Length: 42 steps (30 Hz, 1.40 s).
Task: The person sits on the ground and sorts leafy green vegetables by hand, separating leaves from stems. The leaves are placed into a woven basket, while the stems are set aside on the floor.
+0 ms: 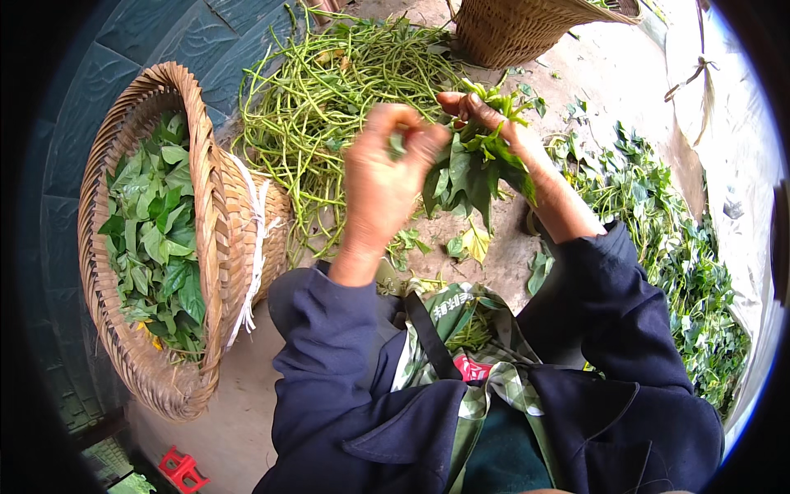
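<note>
My right hand grips a bunch of green leaves that look like sweet potato leaves. Their cut stem ends poke up past the thumb, and the blades hang below. Just left of the bunch is my left hand, its fingers curled toward the thumb. Motion blurs its fingertips, so whether anything is pinched there cannot be told. Beyond that hand lies a tangled heap of stripped green stems. To the left, a woven basket leans with its mouth toward me, holding loose leaves.
Leafy vines are heaped along the right, beside a pale plastic sheet. Another woven basket stands at the far side. Green stems also lie in my apron. A small red stool sits low at left, on the concrete floor.
</note>
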### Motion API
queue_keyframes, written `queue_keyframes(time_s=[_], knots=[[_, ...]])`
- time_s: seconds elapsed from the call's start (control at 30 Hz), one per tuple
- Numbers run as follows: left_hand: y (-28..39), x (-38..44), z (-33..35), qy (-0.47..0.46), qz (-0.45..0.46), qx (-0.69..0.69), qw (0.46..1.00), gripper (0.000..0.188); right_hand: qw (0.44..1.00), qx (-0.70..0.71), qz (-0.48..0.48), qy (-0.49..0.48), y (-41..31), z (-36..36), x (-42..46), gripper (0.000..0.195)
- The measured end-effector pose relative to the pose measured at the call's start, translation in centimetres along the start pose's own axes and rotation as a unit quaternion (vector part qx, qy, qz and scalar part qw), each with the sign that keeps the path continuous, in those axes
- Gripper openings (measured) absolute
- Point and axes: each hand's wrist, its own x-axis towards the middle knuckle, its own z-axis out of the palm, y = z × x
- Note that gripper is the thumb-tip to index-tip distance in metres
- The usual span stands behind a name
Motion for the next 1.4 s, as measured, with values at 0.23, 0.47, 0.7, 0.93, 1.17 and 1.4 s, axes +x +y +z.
queue_keyframes(time_s=[0.23,0.47,0.7,0.93,1.17,1.4], knots=[[-0.4,-2.1,2.5,-0.094,0.106,0.218,0.966,0.025,0.987,0.153,0.047,0.033,0.6,0.5,0.2,0.03],[-0.6,-2.0,1.4,-0.13,0.18,0.189,0.956,0.03,0.963,0.257,0.076,-0.028,1.3,0.0,-0.1,0.038],[-0.6,-1.8,1.6,-0.164,-0.057,-0.022,0.985,0.013,0.99,0.133,0.049,0.006,-0.2,0.3,-0.9,0.031],[-1.7,-2.0,2.7,-0.155,-0.247,-0.159,0.943,0.028,0.999,0.028,-0.022,0.002,1.2,1.1,-1.3,0.024],[-1.0,-1.7,2.9,-0.191,-0.207,0.076,0.956,0.019,0.999,-0.028,-0.04,0.015,2.3,1.0,-1.0,0.022],[-2.7,-2.0,2.1,-0.158,-0.224,-0.105,0.956,0.018,0.984,0.122,0.128,-0.009,0.3,0.5,-1.9,0.038]])
